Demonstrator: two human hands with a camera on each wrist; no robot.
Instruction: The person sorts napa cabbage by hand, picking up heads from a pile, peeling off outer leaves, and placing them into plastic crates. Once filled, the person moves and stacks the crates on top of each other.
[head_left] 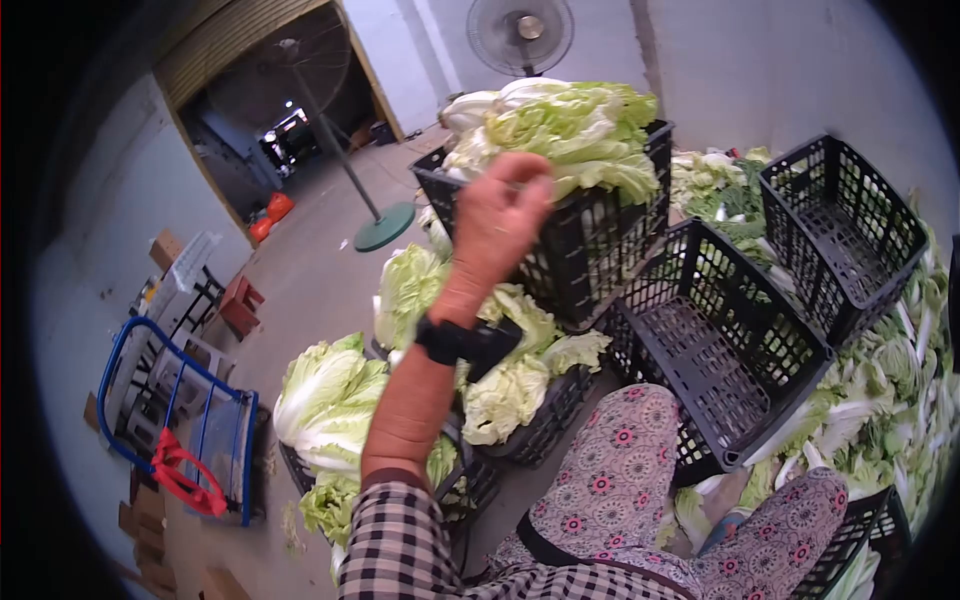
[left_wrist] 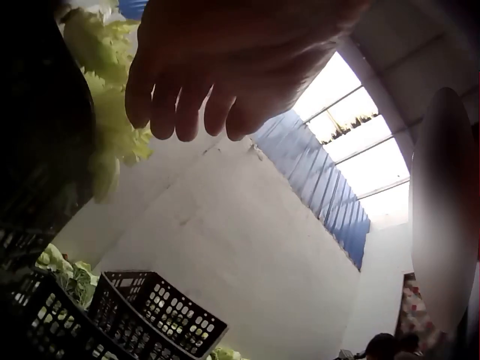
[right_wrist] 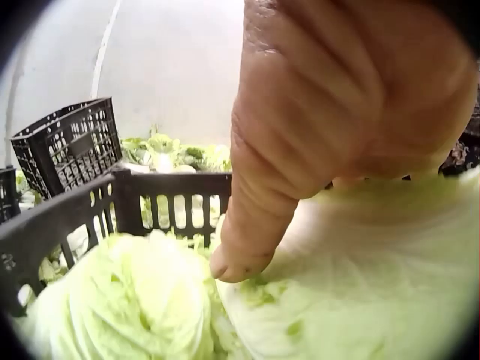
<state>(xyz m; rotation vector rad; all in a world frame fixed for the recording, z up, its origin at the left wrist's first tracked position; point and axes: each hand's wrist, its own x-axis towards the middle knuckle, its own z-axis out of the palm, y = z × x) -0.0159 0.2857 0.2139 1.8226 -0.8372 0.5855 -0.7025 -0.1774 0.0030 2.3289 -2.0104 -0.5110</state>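
Note:
My left hand (head_left: pixel 500 215) is raised in front of the tall black crate (head_left: pixel 600 250), its fingers loosely bent and nothing in them. Heaped above that crate's rim are pale green napa cabbages (head_left: pixel 590 125). In the left wrist view, the fingers of the left hand (left_wrist: pixel 217 75) hang slightly apart beside leafy cabbage (left_wrist: pixel 109 82). The right hand (right_wrist: pixel 330 112) shows only in the right wrist view. It grips a large napa cabbage (right_wrist: pixel 352 270), thumb on the near side, most fingers hidden behind. Another cabbage (right_wrist: pixel 127 300) sits beside it within a black crate (right_wrist: pixel 180 182).
Two black crates, one in front (head_left: pixel 710 370) and one leaning farther right (head_left: pixel 845 225), stand beside loose cabbages (head_left: pixel 890 370). More filled crates sit below the left forearm. A blue trolley (head_left: pixel 245 450) and a standing fan (head_left: pixel 385 225) are to the left.

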